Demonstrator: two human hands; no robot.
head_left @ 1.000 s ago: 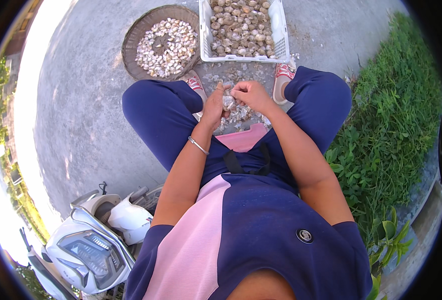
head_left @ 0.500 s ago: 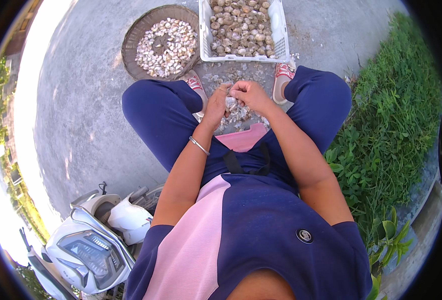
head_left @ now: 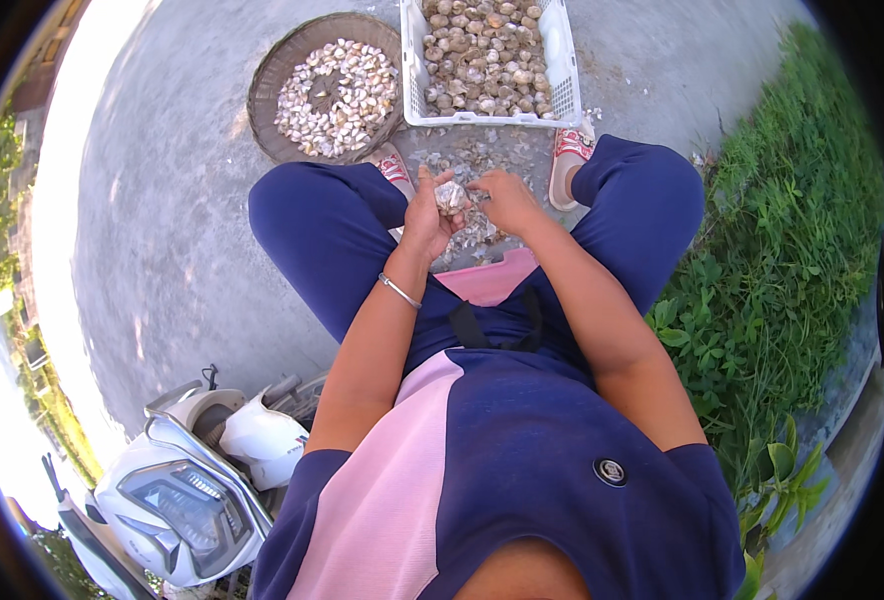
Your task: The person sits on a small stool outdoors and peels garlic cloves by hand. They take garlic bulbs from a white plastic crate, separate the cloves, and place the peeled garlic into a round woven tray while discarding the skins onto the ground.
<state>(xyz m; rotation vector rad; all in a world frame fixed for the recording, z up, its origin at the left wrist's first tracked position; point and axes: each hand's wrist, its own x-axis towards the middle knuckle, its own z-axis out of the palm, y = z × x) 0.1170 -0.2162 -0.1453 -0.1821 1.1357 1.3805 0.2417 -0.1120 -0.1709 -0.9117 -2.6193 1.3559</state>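
My left hand (head_left: pixel 427 220) cups a pale garlic bulb (head_left: pixel 450 198), its thumb raised along one side and fingers curled beneath. Just to the right, my right hand (head_left: pixel 510 203) has its fingers bent in a pinch pointing at the bulb, a small gap away. Whether anything sits between those fingertips is too small to see. Loose garlic skins (head_left: pixel 477 232) litter the ground below both hands. Beyond my left foot, a round woven basket (head_left: pixel 260 100) holds many separated cloves (head_left: pixel 307 95). A white plastic crate (head_left: pixel 562 70) beside it is filled with whole garlic bulbs (head_left: pixel 487 55).
My knees frame the work spot, with a pink seat edge (head_left: pixel 492 278) between my thighs. Slippers (head_left: pixel 570 150) on my feet stand close to the crate and basket. A white scooter (head_left: pixel 177 510) is at lower left; grass and weeds (head_left: pixel 792 230) border the concrete (head_left: pixel 172 230) on the right.
My hands have drawn apart. My right fingers have come off the garlic bulb toward the right, and my left hand has turned so that the bulb shows more fully.
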